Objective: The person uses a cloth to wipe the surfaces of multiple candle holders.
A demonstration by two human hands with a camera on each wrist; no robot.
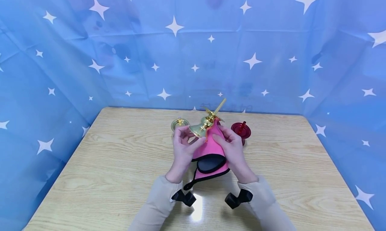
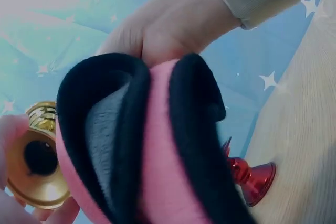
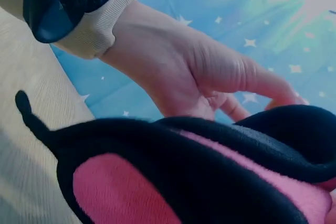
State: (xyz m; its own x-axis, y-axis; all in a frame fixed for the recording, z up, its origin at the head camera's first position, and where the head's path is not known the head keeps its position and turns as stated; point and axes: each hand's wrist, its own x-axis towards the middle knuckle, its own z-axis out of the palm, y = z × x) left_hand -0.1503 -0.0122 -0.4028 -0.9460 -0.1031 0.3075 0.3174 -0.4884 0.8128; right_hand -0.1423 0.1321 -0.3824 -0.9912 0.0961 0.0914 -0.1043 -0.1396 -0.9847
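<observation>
My left hand [image 1: 184,150] grips a gold metal candlestick [image 1: 199,129] by its flared base, and the candlestick tilts up to the right with its thin spike raised. In the left wrist view, fingers touch the rim of its hollow base [image 2: 37,192]. A pink cloth mitt [image 1: 209,146] with black edging and a black loop lies folded against the candlestick's stem. My right hand [image 1: 233,152] holds this cloth, its thumb on the front and its fingers partly hidden behind. The mitt's grey lining [image 1: 209,164] shows at its lower opening.
Behind my left hand stands another gold candlestick [image 1: 178,124], partly hidden. A red candlestick [image 1: 242,129] stands just beyond my right hand. The wooden table [image 1: 120,177] reaches back to a blue star-patterned curtain [image 1: 193,53].
</observation>
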